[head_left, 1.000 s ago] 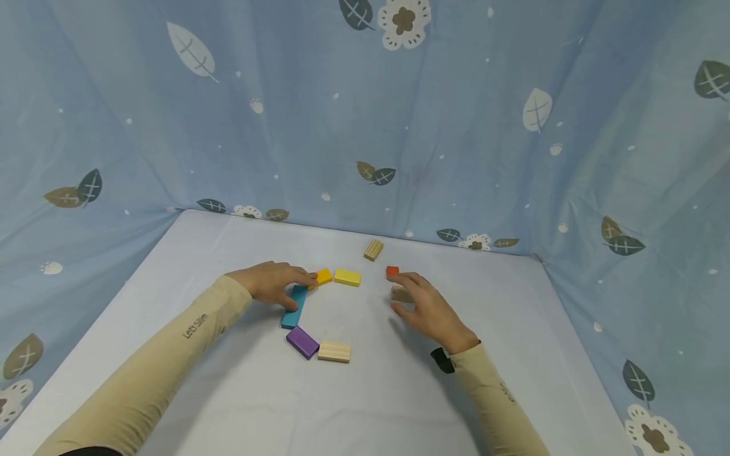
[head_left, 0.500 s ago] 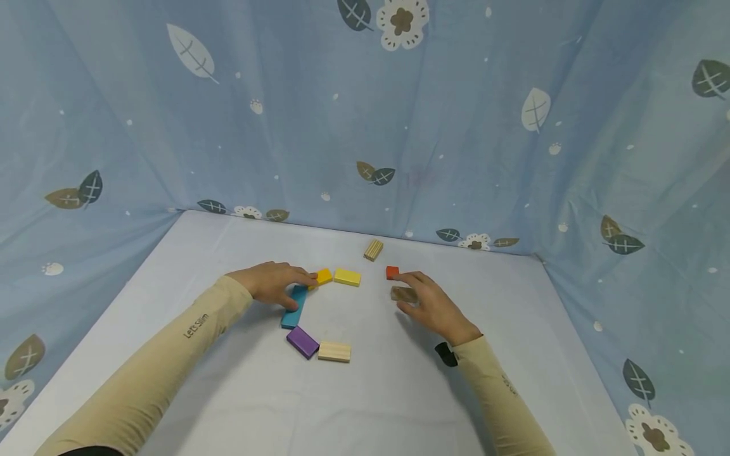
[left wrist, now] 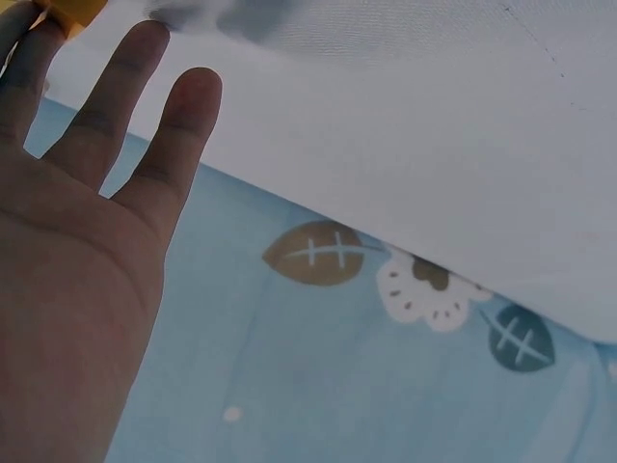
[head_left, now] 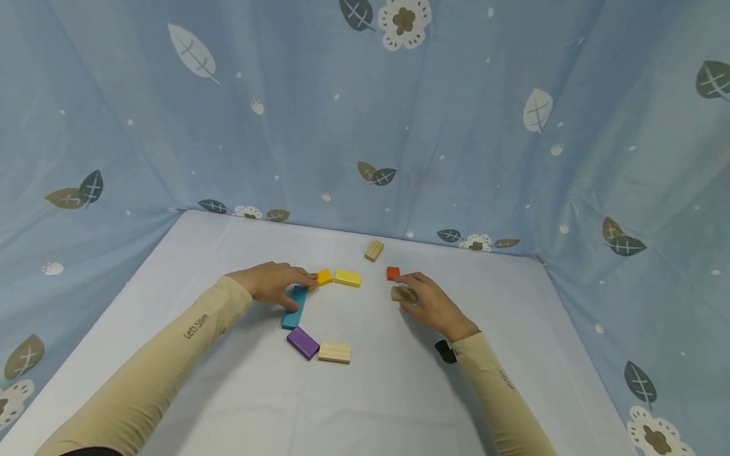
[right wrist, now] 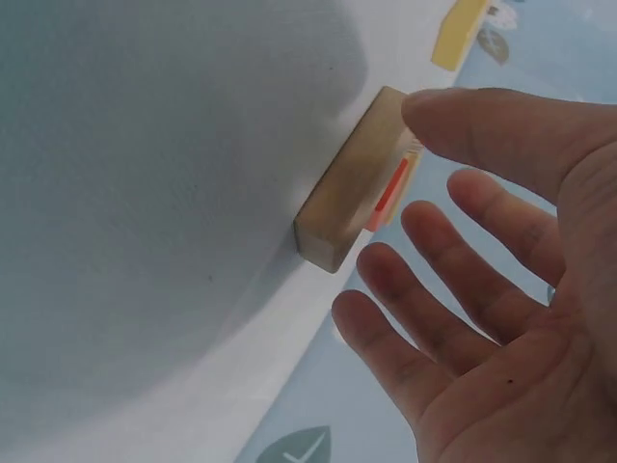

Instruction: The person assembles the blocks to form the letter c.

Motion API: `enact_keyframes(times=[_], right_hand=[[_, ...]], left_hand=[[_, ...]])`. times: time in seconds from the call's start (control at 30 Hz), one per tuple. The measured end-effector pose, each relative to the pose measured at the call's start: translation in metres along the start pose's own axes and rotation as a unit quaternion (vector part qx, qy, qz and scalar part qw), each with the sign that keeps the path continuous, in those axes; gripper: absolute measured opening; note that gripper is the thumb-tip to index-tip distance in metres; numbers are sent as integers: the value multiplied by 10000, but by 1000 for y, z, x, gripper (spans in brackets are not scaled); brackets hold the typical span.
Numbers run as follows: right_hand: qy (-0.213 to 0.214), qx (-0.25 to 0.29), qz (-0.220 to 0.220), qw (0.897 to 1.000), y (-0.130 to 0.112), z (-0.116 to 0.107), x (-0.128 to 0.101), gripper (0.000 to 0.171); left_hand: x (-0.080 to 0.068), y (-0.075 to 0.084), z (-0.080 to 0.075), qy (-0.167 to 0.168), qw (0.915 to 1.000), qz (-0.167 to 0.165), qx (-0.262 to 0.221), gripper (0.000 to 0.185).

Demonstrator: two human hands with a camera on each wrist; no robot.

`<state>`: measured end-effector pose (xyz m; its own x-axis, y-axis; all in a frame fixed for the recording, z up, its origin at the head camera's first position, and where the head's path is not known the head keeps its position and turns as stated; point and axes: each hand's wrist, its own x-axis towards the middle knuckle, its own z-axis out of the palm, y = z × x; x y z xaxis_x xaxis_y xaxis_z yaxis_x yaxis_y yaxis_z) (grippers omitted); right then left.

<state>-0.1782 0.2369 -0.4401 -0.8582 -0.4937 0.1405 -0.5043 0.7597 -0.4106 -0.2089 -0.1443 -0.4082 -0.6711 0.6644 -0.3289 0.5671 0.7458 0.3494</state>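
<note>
My left hand (head_left: 270, 282) reaches over the left side of the blocks, its fingertips at an orange block (head_left: 324, 277) and its thumb over a long blue block (head_left: 294, 310). In the left wrist view its fingers extend fairly straight, with the orange block (left wrist: 75, 13) partly cut off at the corner. My right hand (head_left: 436, 306) is beside a plain wooden block (head_left: 402, 294), partly covered by the fingers. In the right wrist view the thumb tip overlaps one end of this wooden block (right wrist: 352, 183), while the other fingers are loosely spread. A red block (head_left: 393, 273) lies just beyond the right fingertips.
A yellow block (head_left: 348, 278) lies right of the orange one. Nearer are a purple block (head_left: 303, 342) and another plain wooden block (head_left: 334, 352), end to end. A ridged wooden piece (head_left: 374, 251) lies farther back on the white tabletop (head_left: 365, 405). Blue patterned cloth (head_left: 319, 126) hangs behind.
My right hand has shifted slightly to the right and back, so more of the wooden block beside it shows. My left hand and the other blocks stay where they were.
</note>
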Motion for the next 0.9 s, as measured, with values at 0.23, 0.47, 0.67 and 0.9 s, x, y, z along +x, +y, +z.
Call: enact_keyframes(times=[0.23,0.47,0.67,0.9], right_hand=[[-158,-145,171,9996,-1,3,4,50],[-310,-252,333,9986,2,8,6,50],[-326,-380,239,9985,3,11,8,45],[-354,-431,184,9983,2,10,8,43]], left_hand=[[0,0,-1,1,10000,15,28,64],[0,0,-1,-15,10000,21,29,65],[0,0,-2,9,10000,12,63,65],[-1,-1,-1,-2,10000,16,34,65]])
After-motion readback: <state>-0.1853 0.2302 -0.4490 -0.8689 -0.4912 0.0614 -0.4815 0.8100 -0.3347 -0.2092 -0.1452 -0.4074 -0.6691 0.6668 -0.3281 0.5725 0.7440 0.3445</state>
